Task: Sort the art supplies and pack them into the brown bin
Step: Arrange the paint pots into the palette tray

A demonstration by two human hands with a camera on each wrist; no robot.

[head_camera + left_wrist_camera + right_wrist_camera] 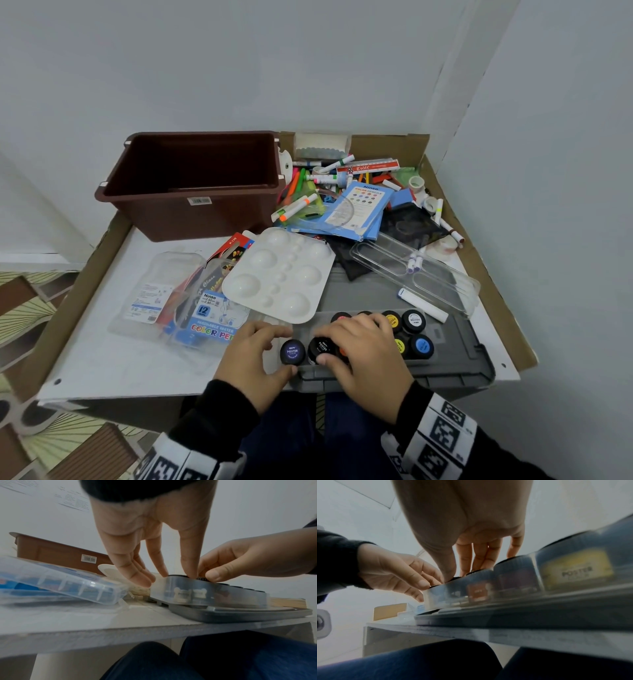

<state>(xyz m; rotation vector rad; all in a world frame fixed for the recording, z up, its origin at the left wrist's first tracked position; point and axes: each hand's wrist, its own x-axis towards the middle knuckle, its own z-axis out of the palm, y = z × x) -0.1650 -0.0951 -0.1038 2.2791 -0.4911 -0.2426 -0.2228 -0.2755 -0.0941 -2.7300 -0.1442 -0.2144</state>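
Observation:
The empty brown bin (191, 178) stands at the back left of the board. Near the front edge, a clear tray (214, 593) of poster colour jars rests on a grey lid (376, 294). My left hand (279, 351) pinches the dark blue-lidded jar (293, 352) at the tray's left end between thumb and index finger. Right beside it, my right hand (334, 344) grips the black-lidded jar (320, 346), thumb on its ribbed rim (202, 578). It hides the jars beneath the palm. Yellow (392, 320), white-labelled (413, 321) and blue (422, 346) jars sit to the right.
A white paint palette (281, 274) lies just behind the tray. A clear case of colour pens (205, 308) lies to the left, an open clear pencil case (414, 270) to the right. Markers (308, 192), a ruler (368, 167) and a blue pencil box (359, 209) are piled beside the bin.

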